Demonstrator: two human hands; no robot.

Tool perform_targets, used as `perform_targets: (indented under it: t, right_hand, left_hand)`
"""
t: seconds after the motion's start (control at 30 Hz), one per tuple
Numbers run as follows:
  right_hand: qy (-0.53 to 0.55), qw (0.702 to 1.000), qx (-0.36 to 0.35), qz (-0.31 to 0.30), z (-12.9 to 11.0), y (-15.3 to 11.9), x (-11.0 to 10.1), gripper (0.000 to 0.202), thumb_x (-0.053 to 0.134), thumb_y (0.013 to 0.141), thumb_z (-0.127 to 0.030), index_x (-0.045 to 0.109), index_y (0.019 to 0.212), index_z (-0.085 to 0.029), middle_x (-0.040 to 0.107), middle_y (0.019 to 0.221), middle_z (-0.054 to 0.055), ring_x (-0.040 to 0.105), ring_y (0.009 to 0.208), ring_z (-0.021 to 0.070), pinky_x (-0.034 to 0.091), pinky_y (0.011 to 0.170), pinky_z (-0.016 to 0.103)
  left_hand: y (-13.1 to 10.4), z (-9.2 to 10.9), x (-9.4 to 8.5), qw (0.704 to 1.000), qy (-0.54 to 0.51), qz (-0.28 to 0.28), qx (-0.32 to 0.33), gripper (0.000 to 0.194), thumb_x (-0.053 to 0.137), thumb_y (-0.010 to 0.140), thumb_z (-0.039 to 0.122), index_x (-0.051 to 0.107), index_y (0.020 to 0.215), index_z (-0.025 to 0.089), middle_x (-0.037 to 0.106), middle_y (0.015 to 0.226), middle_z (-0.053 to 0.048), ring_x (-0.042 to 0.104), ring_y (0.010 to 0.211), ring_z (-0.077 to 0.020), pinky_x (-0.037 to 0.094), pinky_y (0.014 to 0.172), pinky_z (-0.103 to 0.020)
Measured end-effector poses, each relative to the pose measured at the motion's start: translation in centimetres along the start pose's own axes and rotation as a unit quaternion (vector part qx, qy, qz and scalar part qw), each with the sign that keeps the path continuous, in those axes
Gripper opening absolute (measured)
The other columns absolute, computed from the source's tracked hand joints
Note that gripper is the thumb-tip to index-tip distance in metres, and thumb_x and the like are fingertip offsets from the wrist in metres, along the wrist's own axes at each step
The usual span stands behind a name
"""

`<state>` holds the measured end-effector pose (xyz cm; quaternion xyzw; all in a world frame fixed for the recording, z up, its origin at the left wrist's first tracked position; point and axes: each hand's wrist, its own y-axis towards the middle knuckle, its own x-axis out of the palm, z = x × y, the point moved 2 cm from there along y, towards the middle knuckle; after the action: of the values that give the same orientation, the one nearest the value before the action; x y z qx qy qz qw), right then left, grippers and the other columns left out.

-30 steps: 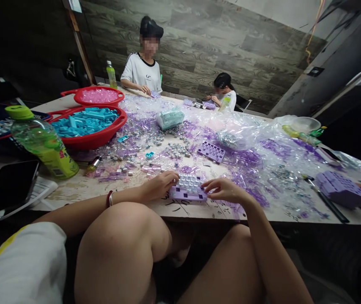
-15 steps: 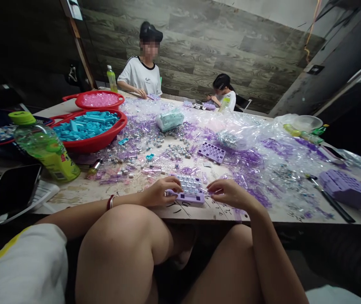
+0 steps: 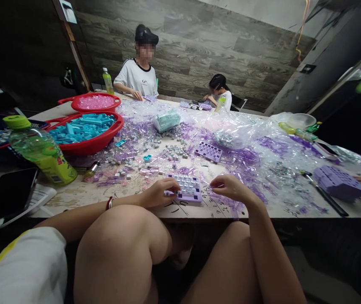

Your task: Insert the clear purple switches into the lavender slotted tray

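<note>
Lying flat near the front edge of the tabletop point(image 3: 82, 192), topped with rows of clear caps point(image 3: 188, 183): the purple plate point(image 3: 195, 197), long axis running roughly side to side, between both hands. Nearer, the left hand point(image 3: 162, 192), touching the left end with bent fingers; cannot tell whether gripping it or pinching a small part. Just beyond the right end, apart from it, the right hand point(image 3: 231, 188), fingertips drawn close together; cannot tell about any piece pinched there.

Table point(image 3: 208, 204) bare between keyboard point(image 3: 189, 190) and right hand point(image 3: 231, 188); purple parts point(image 3: 244, 159) crowd beyond; bottle point(image 3: 42, 154) and red basket point(image 3: 93, 146) block leftward.
</note>
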<state>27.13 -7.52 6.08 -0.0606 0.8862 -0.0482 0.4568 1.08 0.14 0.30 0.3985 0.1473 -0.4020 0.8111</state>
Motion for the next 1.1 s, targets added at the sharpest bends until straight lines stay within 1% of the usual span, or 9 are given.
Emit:
perform_targets:
  t: [0.1, 0.2, 0.3, 0.43, 0.57, 0.7, 0.87, 1.0, 1.1]
  right_hand:
    - [0.002, 1.000, 0.004, 0.004, -0.2, 0.0, -0.1, 0.015, 0.060, 0.072, -0.020, 0.071, 0.082, -0.016, 0.073, 0.083, 0.006, 0.068, 0.077, 0.0181, 0.056, 0.068, 0.027]
    - [0.000, 1.000, 0.004, 0.006, -0.4, 0.1, -0.1, 0.015, 0.060, 0.072, -0.019, 0.071, 0.081, -0.017, 0.073, 0.082, 0.006, 0.068, 0.075, 0.0181, 0.056, 0.067, 0.027]
    - [-0.005, 1.000, 0.002, 0.009, -0.3, 0.2, 0.0, 0.015, 0.059, 0.072, -0.018, 0.072, 0.081, -0.017, 0.072, 0.081, 0.005, 0.068, 0.073, 0.0178, 0.056, 0.066, 0.027]
    - [-0.002, 1.000, 0.014, 0.014, 0.0, 0.5, 0.1, 0.017, 0.059, 0.072, -0.018, 0.072, 0.082, -0.016, 0.072, 0.079, 0.005, 0.067, 0.072, 0.0173, 0.056, 0.066, 0.027]
    - [-0.019, 0.999, 0.022, 0.031, 0.2, 0.8, -0.1, 0.017, 0.059, 0.073, -0.018, 0.072, 0.083, -0.016, 0.072, 0.081, 0.006, 0.067, 0.072, 0.0176, 0.055, 0.066, 0.027]
    - [-0.051, 0.997, 0.034, 0.048, 0.2, 0.8, -0.5, 0.018, 0.058, 0.073, -0.018, 0.071, 0.084, -0.014, 0.072, 0.084, 0.007, 0.066, 0.074, 0.0175, 0.053, 0.064, 0.026]
    - [-0.078, 0.992, 0.044, 0.091, 0.4, 0.8, -0.9, 0.018, 0.053, 0.076, -0.020, 0.069, 0.083, -0.014, 0.071, 0.084, 0.007, 0.065, 0.071, 0.0171, 0.049, 0.060, 0.025]
    - [-0.046, 0.991, 0.063, 0.112, 1.0, 1.0, -1.1, 0.020, 0.051, 0.079, -0.021, 0.067, 0.088, -0.013, 0.071, 0.079, 0.007, 0.065, 0.061, 0.0160, 0.048, 0.056, 0.024]
    - [-0.023, 0.991, 0.056, 0.117, 1.4, 1.0, -1.1, 0.020, 0.054, 0.080, -0.024, 0.067, 0.089, -0.014, 0.071, 0.077, 0.006, 0.065, 0.060, 0.0157, 0.049, 0.057, 0.024]
  left_hand:
    - [0.1, 0.2, 0.1, 1.000, 0.023, 0.004, 0.020, 0.013, 0.054, 0.081, 0.012, 0.059, 0.092, 0.014, 0.059, 0.088, -0.006, 0.056, 0.081, -0.0137, 0.048, 0.072, -0.024]
    - [0.2, 0.1, 0.3, 0.999, 0.029, -0.005, 0.030, 0.013, 0.055, 0.082, 0.014, 0.059, 0.094, 0.014, 0.059, 0.091, -0.007, 0.056, 0.085, -0.0147, 0.048, 0.076, -0.026]
    - [0.2, -0.1, 0.7, 0.999, 0.039, -0.023, 0.018, 0.010, 0.056, 0.084, 0.018, 0.059, 0.094, 0.015, 0.059, 0.094, -0.008, 0.056, 0.088, -0.0156, 0.047, 0.079, -0.026]
    - [0.3, -0.4, 1.2, 0.998, 0.036, -0.049, 0.003, 0.009, 0.053, 0.087, 0.019, 0.061, 0.089, 0.015, 0.060, 0.091, -0.007, 0.057, 0.085, -0.0146, 0.046, 0.077, -0.025]
    - [0.3, -0.7, 1.4, 0.998, 0.016, -0.055, 0.009, 0.011, 0.052, 0.089, 0.020, 0.062, 0.088, 0.015, 0.060, 0.093, -0.007, 0.058, 0.085, -0.0142, 0.047, 0.077, -0.024]
    - [0.2, -0.9, 1.4, 0.996, 0.051, -0.069, 0.008, 0.014, 0.050, 0.090, 0.021, 0.062, 0.094, 0.016, 0.060, 0.097, -0.008, 0.057, 0.090, -0.0157, 0.046, 0.081, -0.026]
    - [0.1, -1.0, 1.5, 0.992, 0.097, -0.086, 0.004, 0.016, 0.047, 0.092, 0.021, 0.061, 0.097, 0.017, 0.060, 0.095, -0.007, 0.055, 0.091, -0.0165, 0.044, 0.082, -0.027]
    - [0.2, -0.9, 1.4, 0.990, 0.107, -0.093, -0.012, 0.014, 0.047, 0.092, 0.022, 0.060, 0.097, 0.017, 0.060, 0.095, -0.007, 0.055, 0.090, -0.0168, 0.044, 0.081, -0.027]
    - [0.2, -0.9, 1.3, 0.991, 0.100, -0.077, -0.037, 0.011, 0.054, 0.089, 0.024, 0.060, 0.093, 0.016, 0.061, 0.092, -0.006, 0.056, 0.086, -0.0161, 0.044, 0.079, -0.026]
